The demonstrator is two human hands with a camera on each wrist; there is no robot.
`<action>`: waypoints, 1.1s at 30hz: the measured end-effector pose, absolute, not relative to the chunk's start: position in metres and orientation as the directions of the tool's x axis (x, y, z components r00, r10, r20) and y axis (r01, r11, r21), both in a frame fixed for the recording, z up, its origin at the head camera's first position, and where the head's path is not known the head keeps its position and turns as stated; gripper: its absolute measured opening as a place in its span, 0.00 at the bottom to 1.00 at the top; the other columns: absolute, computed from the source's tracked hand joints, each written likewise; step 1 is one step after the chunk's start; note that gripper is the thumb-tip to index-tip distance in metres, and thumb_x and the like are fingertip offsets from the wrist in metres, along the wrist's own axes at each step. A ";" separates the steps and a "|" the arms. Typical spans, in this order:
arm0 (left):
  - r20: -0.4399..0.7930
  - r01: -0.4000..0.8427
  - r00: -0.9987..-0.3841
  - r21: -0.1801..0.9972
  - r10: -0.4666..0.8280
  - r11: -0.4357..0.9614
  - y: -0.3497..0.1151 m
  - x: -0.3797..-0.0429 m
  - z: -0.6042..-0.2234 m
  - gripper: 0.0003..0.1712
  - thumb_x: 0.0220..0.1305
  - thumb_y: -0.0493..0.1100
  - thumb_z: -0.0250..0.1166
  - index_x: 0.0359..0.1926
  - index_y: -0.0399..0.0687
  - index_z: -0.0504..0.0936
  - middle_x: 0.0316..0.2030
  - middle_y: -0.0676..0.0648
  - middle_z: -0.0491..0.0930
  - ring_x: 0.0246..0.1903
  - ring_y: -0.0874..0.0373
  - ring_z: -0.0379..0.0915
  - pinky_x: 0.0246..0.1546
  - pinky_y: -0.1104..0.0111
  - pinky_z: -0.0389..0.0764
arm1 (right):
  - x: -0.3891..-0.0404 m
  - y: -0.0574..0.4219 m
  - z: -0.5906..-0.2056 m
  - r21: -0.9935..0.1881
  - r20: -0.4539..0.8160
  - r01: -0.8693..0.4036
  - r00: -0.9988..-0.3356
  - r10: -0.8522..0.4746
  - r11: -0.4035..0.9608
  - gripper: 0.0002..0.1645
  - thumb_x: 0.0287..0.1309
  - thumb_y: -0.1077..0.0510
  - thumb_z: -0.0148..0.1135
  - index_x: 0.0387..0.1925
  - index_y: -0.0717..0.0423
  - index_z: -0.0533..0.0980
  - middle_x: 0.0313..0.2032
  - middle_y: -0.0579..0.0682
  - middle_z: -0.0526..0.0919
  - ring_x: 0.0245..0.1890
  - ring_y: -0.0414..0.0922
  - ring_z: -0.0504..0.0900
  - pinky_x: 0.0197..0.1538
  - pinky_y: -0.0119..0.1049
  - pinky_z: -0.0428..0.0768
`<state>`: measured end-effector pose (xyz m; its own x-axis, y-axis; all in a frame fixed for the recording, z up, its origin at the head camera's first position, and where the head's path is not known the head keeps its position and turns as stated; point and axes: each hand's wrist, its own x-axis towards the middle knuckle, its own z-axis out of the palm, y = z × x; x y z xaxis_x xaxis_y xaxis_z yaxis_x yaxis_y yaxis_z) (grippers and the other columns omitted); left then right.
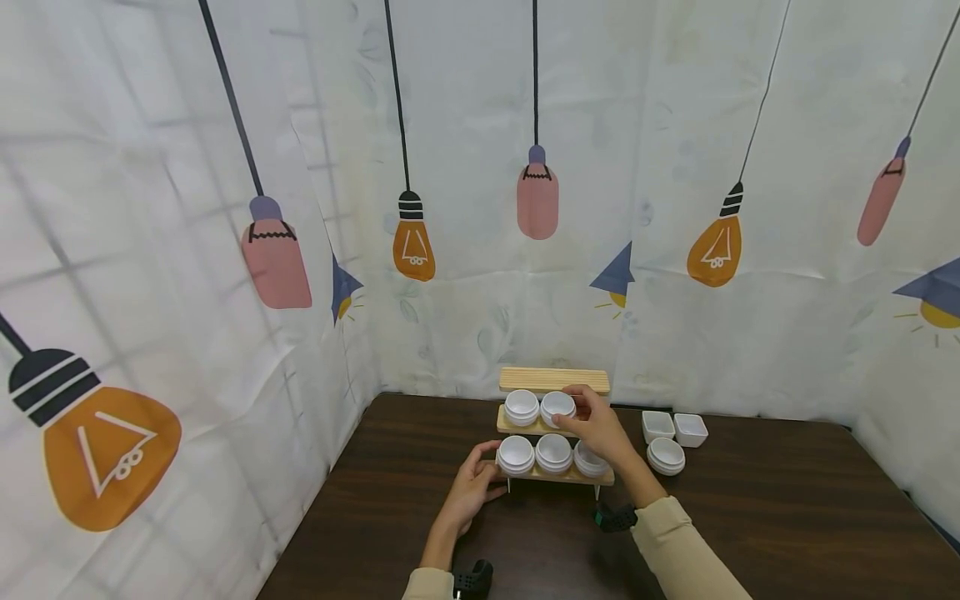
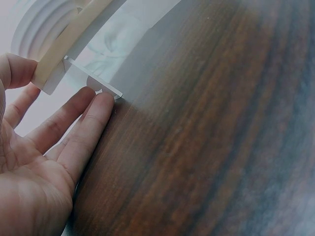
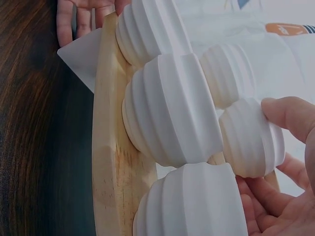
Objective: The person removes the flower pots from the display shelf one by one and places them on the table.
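A three-tier stand (image 1: 553, 381) with pale wooden shelves and thin white supports is on the dark table. My left hand (image 1: 467, 490) holds the left end of its lowest shelf (image 2: 54, 54). In the left wrist view the thumb is at the board's end, and two fingertips (image 2: 102, 101) touch the support (image 2: 96, 78) below. On the middle shelf, my right hand (image 1: 600, 427) grips a white ribbed cup (image 3: 252, 140) between thumb and fingers. Another ribbed cup (image 1: 521, 407) stands just left of it. The lowest shelf carries three more, including a middle cup (image 3: 170, 110).
To the right of the stand are two white square bowls, one left (image 1: 657, 425) and one right (image 1: 690, 430), with a round white cup (image 1: 665, 457) in front. A printed fabric curtain (image 1: 465, 333) hangs behind and along the left side of the table (image 1: 750, 517).
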<state>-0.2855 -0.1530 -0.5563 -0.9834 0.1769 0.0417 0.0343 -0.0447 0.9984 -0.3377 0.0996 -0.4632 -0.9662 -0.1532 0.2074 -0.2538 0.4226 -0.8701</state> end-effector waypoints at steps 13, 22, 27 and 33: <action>0.032 0.024 -0.984 0.999 0.174 -0.047 -0.153 -0.286 -0.557 0.25 0.75 0.36 0.53 0.70 0.47 0.68 0.47 0.45 0.83 0.50 0.55 0.81 0.55 0.49 0.84 | -0.340 0.100 -0.464 -0.876 0.193 -0.244 -0.968 -0.163 0.415 0.33 0.60 0.55 0.73 0.64 0.56 0.73 0.56 0.61 0.83 0.51 0.52 0.82 0.54 0.45 0.81; 0.043 0.036 -0.984 0.998 0.174 -0.042 -0.152 -0.286 -0.556 0.25 0.75 0.37 0.53 0.70 0.46 0.68 0.49 0.42 0.82 0.50 0.55 0.81 0.53 0.49 0.85 | -0.340 0.100 -0.464 -0.864 0.194 -0.244 -0.969 -0.156 0.440 0.33 0.60 0.55 0.73 0.64 0.56 0.73 0.55 0.61 0.84 0.52 0.52 0.82 0.56 0.48 0.81; 0.040 0.034 -0.984 0.999 0.172 -0.039 -0.152 -0.286 -0.555 0.25 0.75 0.37 0.53 0.70 0.47 0.68 0.49 0.42 0.83 0.50 0.54 0.81 0.53 0.50 0.85 | -0.340 0.101 -0.465 -0.851 0.199 -0.249 -0.968 -0.155 0.462 0.33 0.59 0.54 0.74 0.63 0.57 0.73 0.54 0.61 0.84 0.51 0.52 0.82 0.55 0.48 0.81; 0.050 0.045 -0.983 0.998 0.177 -0.034 -0.153 -0.286 -0.556 0.24 0.76 0.37 0.52 0.70 0.46 0.67 0.49 0.42 0.82 0.49 0.54 0.82 0.54 0.49 0.85 | -0.342 0.101 -0.466 -0.845 0.218 -0.267 -0.963 -0.159 0.463 0.32 0.59 0.55 0.74 0.63 0.56 0.74 0.52 0.59 0.85 0.49 0.50 0.82 0.53 0.41 0.80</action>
<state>-0.2855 -0.1527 -0.5562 -0.9829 0.1770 0.0504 0.0450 -0.0341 0.9984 -0.3416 0.1007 -0.4659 -0.9630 -0.1588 0.2177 -0.2674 0.4632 -0.8450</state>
